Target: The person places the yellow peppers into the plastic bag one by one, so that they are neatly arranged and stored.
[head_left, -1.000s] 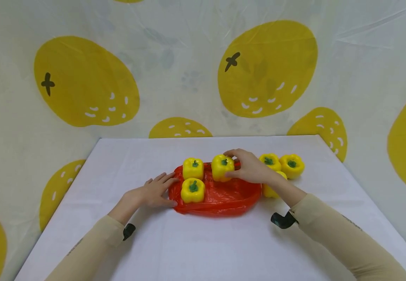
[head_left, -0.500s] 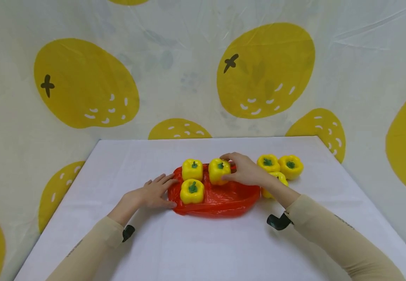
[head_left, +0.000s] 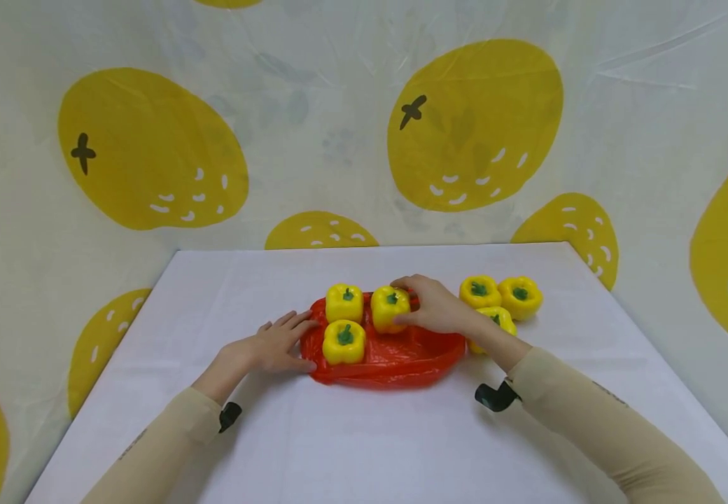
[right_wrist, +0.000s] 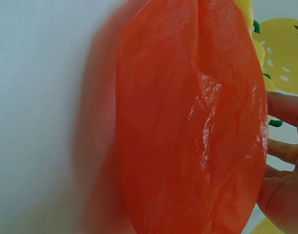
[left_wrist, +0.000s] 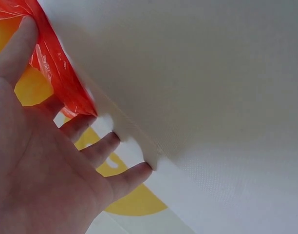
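A red plastic bag (head_left: 402, 350) lies spread on the white table, its crinkled side large in the right wrist view. Two yellow bell peppers, a rear one (head_left: 342, 304) and a front one (head_left: 344, 343), stand at its left part. My left hand (head_left: 274, 345) lies at the bag's left edge with fingers spread, the thumb touching the red plastic in the left wrist view. With thumb and fingers my right hand (head_left: 435, 305) grips a third yellow bell pepper (head_left: 389, 309) over the bag's back middle. Whether this pepper rests on the bag is unclear.
Right of the bag stand three more yellow peppers: one at the back (head_left: 479, 290), one at the far right (head_left: 521, 297) and one in front (head_left: 496, 318), partly behind my right forearm. A patterned curtain (head_left: 320, 140) hangs behind the table's back edge.
My right hand has moved a little left and slightly toward me with the gripped pepper, closer to the two standing peppers. The left hand has stayed at the bag's edge.
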The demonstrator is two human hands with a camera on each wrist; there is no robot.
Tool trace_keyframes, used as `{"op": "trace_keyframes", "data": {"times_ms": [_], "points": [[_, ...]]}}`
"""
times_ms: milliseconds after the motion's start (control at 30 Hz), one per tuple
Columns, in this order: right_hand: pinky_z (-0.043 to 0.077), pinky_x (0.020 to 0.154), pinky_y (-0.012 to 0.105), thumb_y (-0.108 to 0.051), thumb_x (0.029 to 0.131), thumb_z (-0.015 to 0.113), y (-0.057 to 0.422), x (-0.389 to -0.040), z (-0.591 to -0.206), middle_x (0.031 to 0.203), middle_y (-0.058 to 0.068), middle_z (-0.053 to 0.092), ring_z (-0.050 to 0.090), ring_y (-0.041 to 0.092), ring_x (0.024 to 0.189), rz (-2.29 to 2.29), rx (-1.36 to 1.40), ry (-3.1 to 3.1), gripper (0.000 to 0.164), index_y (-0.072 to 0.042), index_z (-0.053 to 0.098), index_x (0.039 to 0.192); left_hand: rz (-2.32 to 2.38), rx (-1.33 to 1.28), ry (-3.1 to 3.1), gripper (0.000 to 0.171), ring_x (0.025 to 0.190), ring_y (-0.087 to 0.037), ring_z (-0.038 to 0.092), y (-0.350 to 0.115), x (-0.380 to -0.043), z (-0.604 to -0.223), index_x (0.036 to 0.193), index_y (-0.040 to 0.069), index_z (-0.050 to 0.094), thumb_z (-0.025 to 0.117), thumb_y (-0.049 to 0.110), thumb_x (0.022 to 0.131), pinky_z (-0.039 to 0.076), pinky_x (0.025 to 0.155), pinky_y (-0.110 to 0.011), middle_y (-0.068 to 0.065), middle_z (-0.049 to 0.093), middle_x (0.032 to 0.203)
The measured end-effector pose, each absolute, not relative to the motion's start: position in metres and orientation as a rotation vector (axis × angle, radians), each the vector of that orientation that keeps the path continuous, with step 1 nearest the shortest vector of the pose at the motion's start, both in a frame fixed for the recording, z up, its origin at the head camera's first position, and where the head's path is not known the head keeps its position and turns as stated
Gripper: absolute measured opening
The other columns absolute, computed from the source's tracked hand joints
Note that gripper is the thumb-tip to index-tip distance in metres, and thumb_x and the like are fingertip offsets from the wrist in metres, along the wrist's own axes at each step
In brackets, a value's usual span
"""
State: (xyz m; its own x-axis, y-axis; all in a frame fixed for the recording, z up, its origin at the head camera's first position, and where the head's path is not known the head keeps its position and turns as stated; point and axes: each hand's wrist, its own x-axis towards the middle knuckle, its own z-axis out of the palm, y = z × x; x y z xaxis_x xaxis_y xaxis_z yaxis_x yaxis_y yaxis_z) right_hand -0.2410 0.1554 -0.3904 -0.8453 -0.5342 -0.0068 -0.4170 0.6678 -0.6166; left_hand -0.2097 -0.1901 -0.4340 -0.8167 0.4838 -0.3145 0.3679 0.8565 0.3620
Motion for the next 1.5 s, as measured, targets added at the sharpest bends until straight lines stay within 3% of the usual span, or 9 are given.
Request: {"op": "trace_keyframes", "data": {"times_ms": [1267,1500], "points": [[0.053,0.100,0.048,-0.040,0.086,0.084,0.154,-0.241,-0.388,0.140,0.011,0.057,0.055,0.030,0.126,-0.972,-0.702,2.686,0.075,-0.007,0.052,0.146,0.382,0.623,2.646,0.088,0.153,-0.042,0.013,-0.191,-0.209,-0.435,0.160,0.017,0.035,0.072,0.055,0.090,0.014,0.114,-0.074,-0.013,0.021,0.168],[0.057,0.094,0.046,-0.029,0.086,0.085,0.172,-0.236,-0.370,0.141,0.011,0.056,0.055,0.035,0.127,-1.017,-0.712,2.675,0.068,-0.009,0.053,0.143,0.385,0.637,2.647,0.087,0.153,-0.042,0.014,-0.190,-0.208,-0.434,0.160,0.016,0.035,0.073,0.053,0.090,0.014,0.114,-0.074,-0.013,0.022,0.168]]}}
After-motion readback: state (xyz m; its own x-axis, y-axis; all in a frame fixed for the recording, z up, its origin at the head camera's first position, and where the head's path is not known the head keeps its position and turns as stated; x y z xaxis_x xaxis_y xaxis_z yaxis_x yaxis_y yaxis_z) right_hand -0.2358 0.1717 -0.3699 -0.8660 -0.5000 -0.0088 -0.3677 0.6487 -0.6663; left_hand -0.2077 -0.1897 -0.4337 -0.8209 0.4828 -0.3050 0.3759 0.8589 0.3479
